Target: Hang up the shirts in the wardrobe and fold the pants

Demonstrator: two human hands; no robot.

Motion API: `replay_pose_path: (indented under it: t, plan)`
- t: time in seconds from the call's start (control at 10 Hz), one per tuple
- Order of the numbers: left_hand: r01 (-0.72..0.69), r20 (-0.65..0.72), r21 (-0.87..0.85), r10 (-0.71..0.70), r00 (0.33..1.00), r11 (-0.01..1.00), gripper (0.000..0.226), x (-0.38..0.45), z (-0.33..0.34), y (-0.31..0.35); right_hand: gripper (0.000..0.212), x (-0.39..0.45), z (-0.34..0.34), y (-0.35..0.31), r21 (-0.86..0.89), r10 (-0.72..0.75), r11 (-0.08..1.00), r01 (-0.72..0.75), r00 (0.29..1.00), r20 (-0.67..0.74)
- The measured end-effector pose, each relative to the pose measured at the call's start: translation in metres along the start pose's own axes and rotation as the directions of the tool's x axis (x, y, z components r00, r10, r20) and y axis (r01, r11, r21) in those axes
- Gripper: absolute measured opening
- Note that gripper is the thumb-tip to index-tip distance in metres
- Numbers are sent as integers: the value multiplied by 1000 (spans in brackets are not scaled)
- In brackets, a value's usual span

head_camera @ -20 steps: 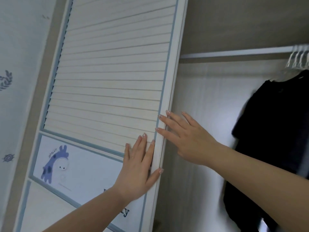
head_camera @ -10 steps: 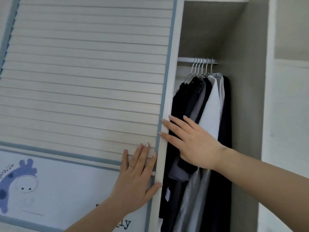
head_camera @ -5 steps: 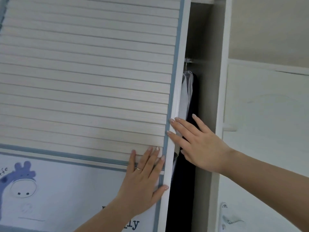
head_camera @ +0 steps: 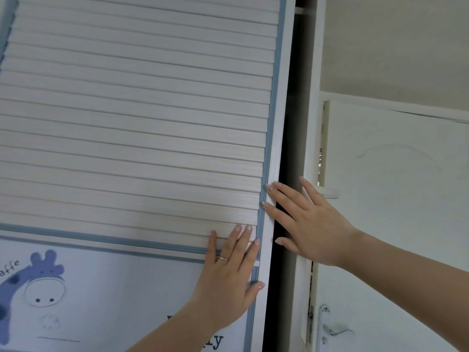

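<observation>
- Giraffe (head_camera: 30, 283), a blue cartoon print, sits at the far left on the lower white panel of the wardrobe door (head_camera: 132, 123), with part of a printed word above it and dark letters further along the bottom.
- The door's upper part is a run of pale horizontal slats, framed by a blue-grey strip.
- The left hand (head_camera: 225, 283) lies flat on the door face near its right edge, fingers straight and slightly spread, their tips reaching the lowest slats; a thin ring (head_camera: 223, 258) shows on one finger, and the thumb points toward the door's edge.
- The right hand (head_camera: 309, 224) reaches in from the right, fingers straight and apart; its fingertips (head_camera: 269, 187) touch the door's white right edge, and it grips nothing.
- Between the door's edge and the wardrobe's white side post (head_camera: 308, 97) a narrow dark gap (head_camera: 286, 148) is open; the wardrobe's inside is too dark to show any shirts or pants.
- Just right of the post stands a white room door (head_camera: 396, 224) with a silver lever handle (head_camera: 335, 329) low down.
- Above that door is a plain beige wall (head_camera: 393, 41).
</observation>
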State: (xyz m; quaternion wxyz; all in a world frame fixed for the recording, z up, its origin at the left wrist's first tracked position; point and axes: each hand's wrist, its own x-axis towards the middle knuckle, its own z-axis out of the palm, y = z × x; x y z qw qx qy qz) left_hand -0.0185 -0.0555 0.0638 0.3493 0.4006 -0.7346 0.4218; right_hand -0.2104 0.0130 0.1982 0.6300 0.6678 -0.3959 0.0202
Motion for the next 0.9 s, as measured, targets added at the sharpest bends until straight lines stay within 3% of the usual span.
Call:
replay_pose_path:
  t: [0.7, 0.9]
  plan:
    - [-1, 14, -3, 1, 1000, 1000, 73, 18, 3, 36, 58, -25, 18, 2, 4, 109, 994, -110, 984, -143]
    - [-13, -44, -54, 10, 999, 998, 69, 18, -20, 34, 59, -25, 9, -3, 105, 203, 976, -188, 967, -152]
